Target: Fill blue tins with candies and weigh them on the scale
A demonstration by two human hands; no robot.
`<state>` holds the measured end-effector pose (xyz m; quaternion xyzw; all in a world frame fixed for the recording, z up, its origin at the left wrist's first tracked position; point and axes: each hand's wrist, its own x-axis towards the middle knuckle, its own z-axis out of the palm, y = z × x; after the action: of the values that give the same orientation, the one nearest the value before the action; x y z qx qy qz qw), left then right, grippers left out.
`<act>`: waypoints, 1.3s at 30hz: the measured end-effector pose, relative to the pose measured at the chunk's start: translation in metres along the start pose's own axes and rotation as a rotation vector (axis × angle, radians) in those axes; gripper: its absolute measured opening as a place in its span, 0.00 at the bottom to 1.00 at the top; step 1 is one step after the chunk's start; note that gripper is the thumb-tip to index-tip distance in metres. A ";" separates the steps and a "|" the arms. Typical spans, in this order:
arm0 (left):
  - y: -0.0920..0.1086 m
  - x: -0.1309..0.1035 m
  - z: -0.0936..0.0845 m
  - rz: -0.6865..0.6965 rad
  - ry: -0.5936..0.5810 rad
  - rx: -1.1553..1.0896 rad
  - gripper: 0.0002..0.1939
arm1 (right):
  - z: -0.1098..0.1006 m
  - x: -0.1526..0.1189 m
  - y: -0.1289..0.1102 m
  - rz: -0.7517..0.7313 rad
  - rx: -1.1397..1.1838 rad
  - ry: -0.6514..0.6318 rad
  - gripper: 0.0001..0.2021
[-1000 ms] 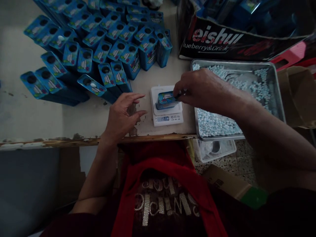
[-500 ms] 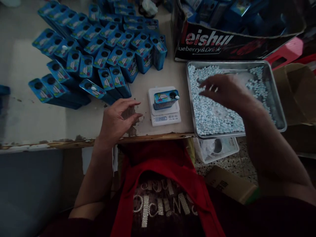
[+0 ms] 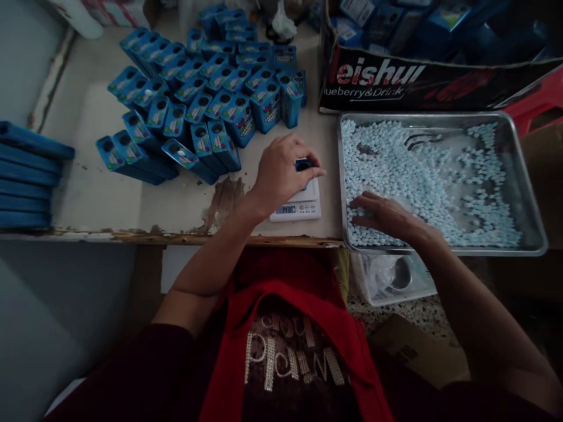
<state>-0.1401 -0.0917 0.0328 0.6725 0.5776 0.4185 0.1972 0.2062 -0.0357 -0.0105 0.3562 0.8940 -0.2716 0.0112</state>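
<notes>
A worn, pale counter (image 3: pixel 88 176) with a chipped front edge runs across a dim workroom, crowded with stock.

At its front edge sits a small white scale (image 3: pixel 295 206) with a lit display, and on its pan stands a blue tin (image 3: pixel 303 166), mostly hidden. The left hand (image 3: pixel 281 170) lies over the tin from the left and from the person's side, fingers curled around it, so the left grip is clenched on the tin. Only the tin's far right corner, with its dark round opening, shows past the fingertips. Its long axis seems to run left to right across the pan, though the covering hand makes that hard to confirm.

The right hand (image 3: pixel 382 215) is just to the right of the scale, resting palm down in the near left corner of a metal tray (image 3: pixel 530 199), fingers spread loosely over a layer of pale blue candies (image 3: pixel 422 176). Whether it has any pinched underneath I cannot tell. The left hand is the nearer one to the tin; the right is apart from it.

Behind the scale stand rows of matching open tins (image 3: pixel 197 105), to the far left a stack of blue lids (image 3: pixel 26 176), and behind the tray a printed carton (image 3: pixel 417 82).
</notes>
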 end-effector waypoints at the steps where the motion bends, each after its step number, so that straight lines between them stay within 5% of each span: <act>1: -0.002 0.003 0.002 -0.022 -0.011 -0.044 0.06 | 0.000 -0.001 0.001 0.027 0.083 0.022 0.12; 7: -0.008 0.001 -0.003 -0.120 -0.027 -0.246 0.08 | -0.008 -0.002 0.006 0.516 0.943 0.325 0.17; 9: -0.007 -0.002 -0.008 -0.110 0.010 -0.247 0.11 | -0.014 0.000 0.007 0.606 1.225 0.408 0.16; 12: -0.008 -0.009 -0.023 -0.075 0.134 -0.219 0.10 | -0.022 0.006 0.005 0.647 1.342 0.399 0.14; 17: -0.021 -0.036 -0.074 -0.015 0.379 -0.019 0.14 | -0.039 0.022 -0.021 0.481 1.276 0.345 0.19; 22: -0.038 -0.077 -0.112 -0.069 0.540 0.116 0.11 | -0.073 0.056 -0.089 0.201 1.137 0.138 0.23; 28: -0.066 -0.111 -0.127 -0.133 0.569 0.232 0.18 | -0.090 0.105 -0.144 0.071 1.013 -0.042 0.22; 39: -0.108 -0.130 -0.136 -0.191 0.580 0.198 0.20 | -0.091 0.124 -0.149 0.043 0.283 -0.030 0.13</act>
<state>-0.3113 -0.2161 -0.0137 0.4839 0.7082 0.5141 -0.0036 0.0334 -0.0017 0.1119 0.3691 0.8387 -0.4000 -0.0202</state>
